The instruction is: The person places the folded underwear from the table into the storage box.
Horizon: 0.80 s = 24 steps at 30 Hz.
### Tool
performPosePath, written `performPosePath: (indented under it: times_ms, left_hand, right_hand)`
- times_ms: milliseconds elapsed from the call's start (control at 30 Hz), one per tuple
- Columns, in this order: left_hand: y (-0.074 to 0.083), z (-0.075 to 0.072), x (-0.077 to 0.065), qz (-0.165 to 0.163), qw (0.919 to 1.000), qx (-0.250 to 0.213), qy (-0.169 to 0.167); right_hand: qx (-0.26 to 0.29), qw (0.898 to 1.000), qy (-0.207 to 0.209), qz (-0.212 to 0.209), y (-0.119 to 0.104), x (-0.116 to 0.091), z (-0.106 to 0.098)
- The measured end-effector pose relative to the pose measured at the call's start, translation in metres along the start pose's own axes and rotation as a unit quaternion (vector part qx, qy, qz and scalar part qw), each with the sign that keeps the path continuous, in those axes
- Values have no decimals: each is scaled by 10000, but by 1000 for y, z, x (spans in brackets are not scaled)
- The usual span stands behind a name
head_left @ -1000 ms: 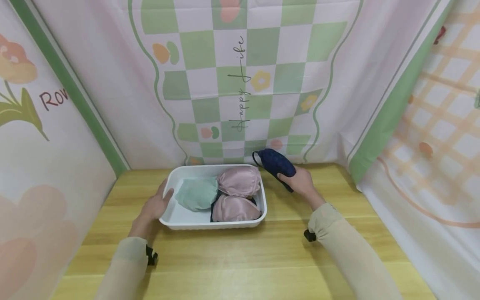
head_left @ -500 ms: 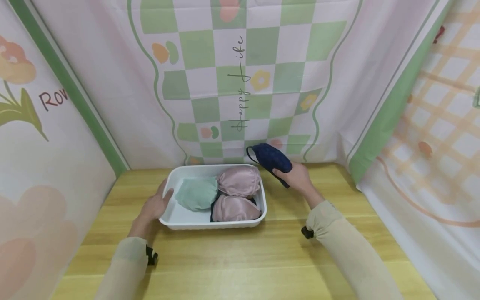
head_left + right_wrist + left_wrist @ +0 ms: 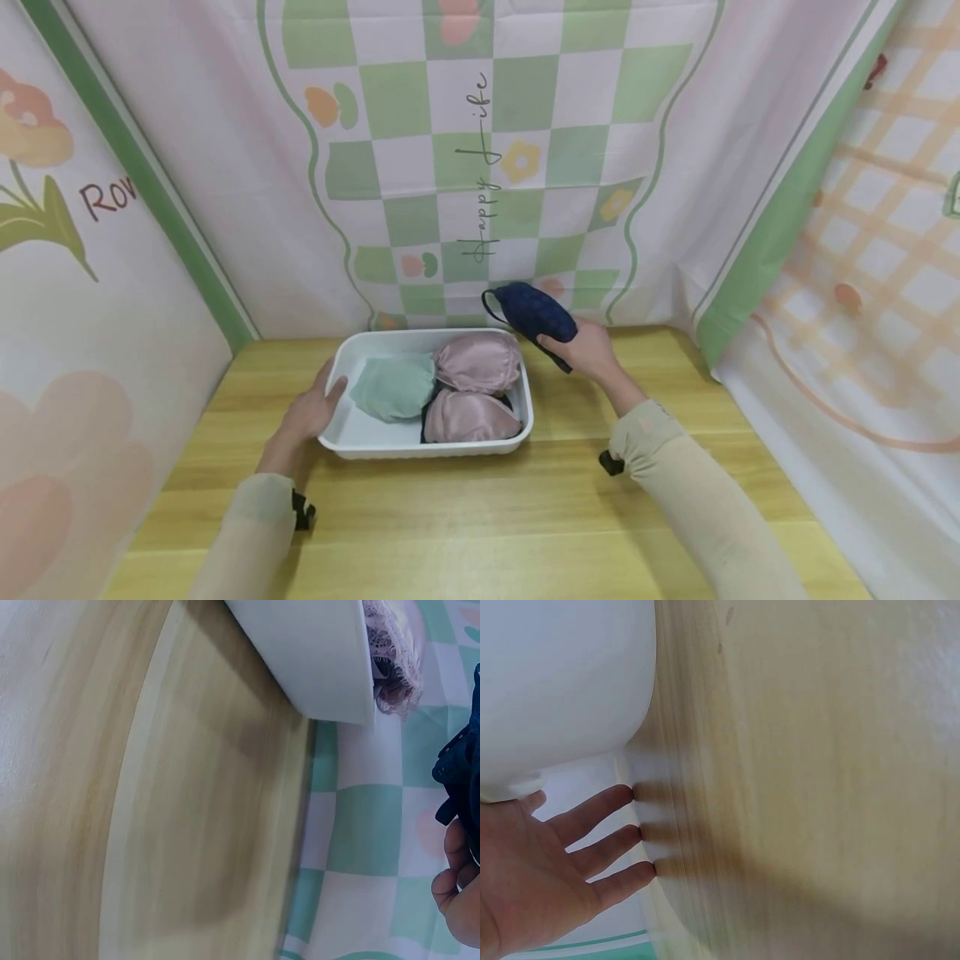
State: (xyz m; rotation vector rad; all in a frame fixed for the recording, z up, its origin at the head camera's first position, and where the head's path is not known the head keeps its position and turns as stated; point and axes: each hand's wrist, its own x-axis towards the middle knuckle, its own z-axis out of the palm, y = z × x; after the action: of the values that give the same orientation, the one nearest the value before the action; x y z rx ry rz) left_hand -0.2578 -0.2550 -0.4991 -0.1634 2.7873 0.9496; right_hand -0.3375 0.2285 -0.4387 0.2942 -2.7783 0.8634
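My right hand (image 3: pixel 588 350) holds a folded navy bra (image 3: pixel 536 312) with a loose strap loop, above the table behind the tray's right back corner. In the right wrist view the bra (image 3: pixel 465 765) is partly cut off by the frame edge. My left hand (image 3: pixel 307 410) rests at the left end of a white plastic tray (image 3: pixel 375 451), thumb over the rim. The left wrist view shows straight, spread fingers (image 3: pixel 604 851) with tips at the tabletop. Inside the tray lie a mint green folded bra (image 3: pixel 395 387) and two pink satin ones, one behind (image 3: pixel 477 362), one in front (image 3: pixel 471 417).
The tray stands on a wood-grain table (image 3: pixel 450 517) near its back edge. A green and white checked curtain (image 3: pixel 450 217) hangs right behind it. More printed cloth (image 3: pixel 862 250) closes in both sides.
My right hand has carried the navy bra a little left and up, nearer the tray's back right corner. The left hand and tray have stayed put.
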Motion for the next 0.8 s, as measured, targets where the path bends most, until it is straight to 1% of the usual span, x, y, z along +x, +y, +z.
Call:
performPosePath:
  times_ms: [267, 533, 800]
  left_hand:
    - [-1, -1, 1, -33, 10000, 76, 8]
    - [-1, -1, 2, -15, 9999, 93, 37]
    - [-3, 0, 3, 51, 9998, 175, 33]
  right_hand:
    - [-44, 9998, -168, -87, -16, 1, -3]
    - [10, 9995, -68, -323, -30, 2, -4]
    - [-27, 9985, -170, -518, -42, 0, -4]
